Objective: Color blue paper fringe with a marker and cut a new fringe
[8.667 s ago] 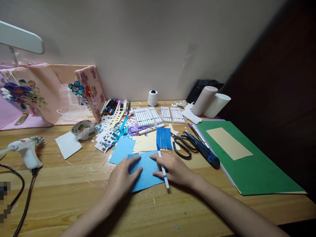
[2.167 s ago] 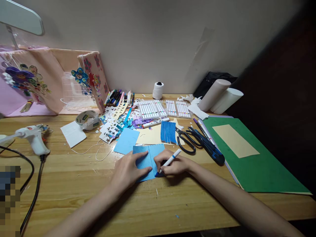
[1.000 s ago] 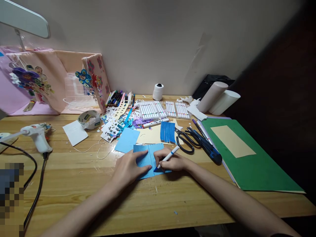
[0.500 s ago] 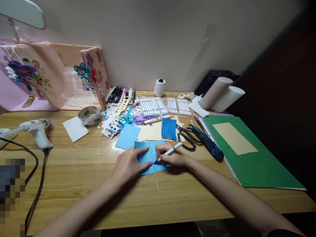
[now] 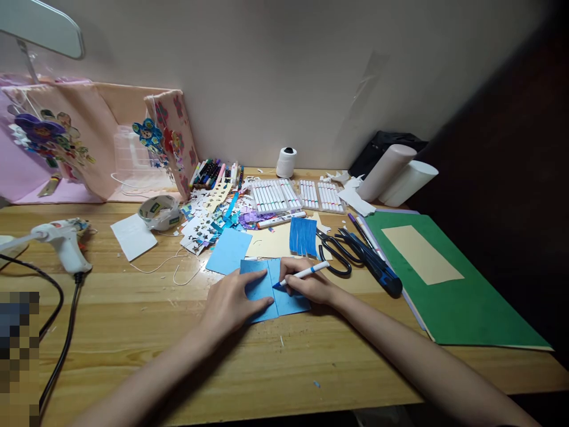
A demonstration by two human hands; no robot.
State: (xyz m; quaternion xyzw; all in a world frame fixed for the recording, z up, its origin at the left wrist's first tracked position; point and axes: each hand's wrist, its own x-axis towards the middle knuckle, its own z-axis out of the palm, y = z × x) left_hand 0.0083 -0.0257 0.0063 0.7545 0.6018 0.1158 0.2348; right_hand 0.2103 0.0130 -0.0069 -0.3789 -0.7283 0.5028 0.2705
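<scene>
A folded blue card (image 5: 259, 290) lies on the wooden table with a dark line down its middle. My left hand (image 5: 233, 299) rests on its left half, thumb and forefinger spread apart and pressing the paper. In my right hand (image 5: 309, 283) is a white marker (image 5: 313, 270) with a blue band, its blue tip at the middle line of the card. The right hand's side lies over the card's right half. Just behind are a plain light-blue sheet (image 5: 230, 250) and a blue-coloured piece with cut strips (image 5: 303, 237).
Scissors (image 5: 335, 252) and a utility knife (image 5: 377, 270) lie right of the card, beside green sheets (image 5: 422, 249). Behind are paper scraps (image 5: 204, 219), marker sets (image 5: 273, 196) and a thread spool (image 5: 287, 162). A tape roll (image 5: 159, 212) and a corded glue gun (image 5: 66, 240) are at left.
The marker tip has moved up along the card's middle line, my right hand shifting slightly with it. My left hand stays on the card. The whole view has shifted a little.
</scene>
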